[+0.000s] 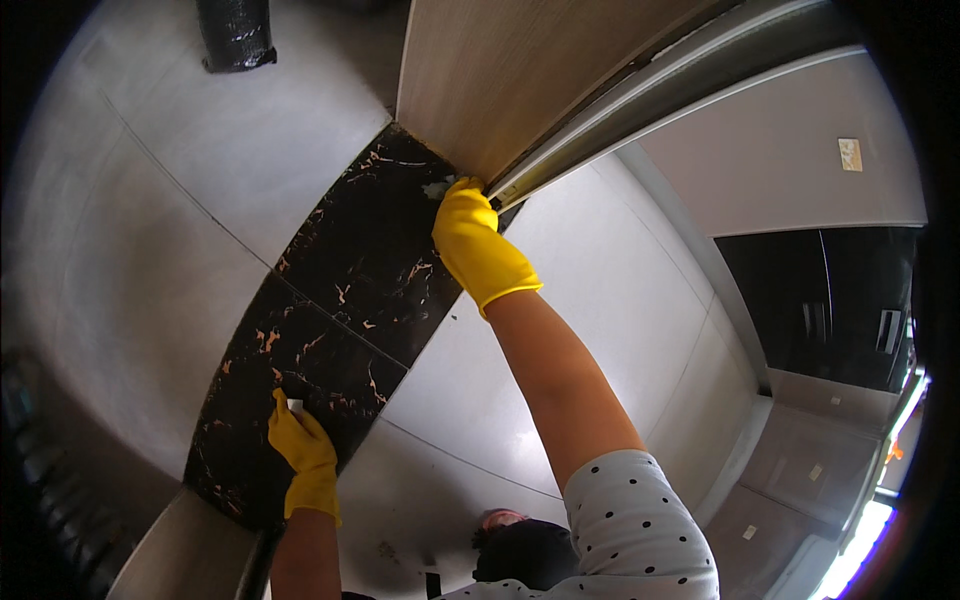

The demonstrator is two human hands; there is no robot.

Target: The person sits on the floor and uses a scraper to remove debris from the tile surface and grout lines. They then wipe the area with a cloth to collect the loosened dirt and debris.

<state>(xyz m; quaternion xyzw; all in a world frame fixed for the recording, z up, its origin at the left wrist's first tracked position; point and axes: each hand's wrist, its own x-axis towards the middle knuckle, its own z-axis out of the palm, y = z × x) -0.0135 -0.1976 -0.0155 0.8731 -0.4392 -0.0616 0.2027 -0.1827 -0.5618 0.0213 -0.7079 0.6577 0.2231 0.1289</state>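
Both my hands wear yellow rubber gloves. My right hand (pixel 475 240) reaches out to the bottom corner of a light wooden door (pixel 480 80), pressing a small pale cloth (pixel 437 187) against the black marble threshold strip (pixel 340 310) beside the metal door track (pixel 640 100). My left hand (pixel 300 445) rests lower on the same black strip, fingers closed on a small white object (pixel 295 405); what that object is cannot be made out.
Grey glossy floor tiles (pixel 170 250) lie on both sides of the black strip. A black wrapped cylinder (pixel 235 35) stands at the top left. Dark cabinets (pixel 830 300) line the right. My dark shoe (pixel 520 550) shows at the bottom.
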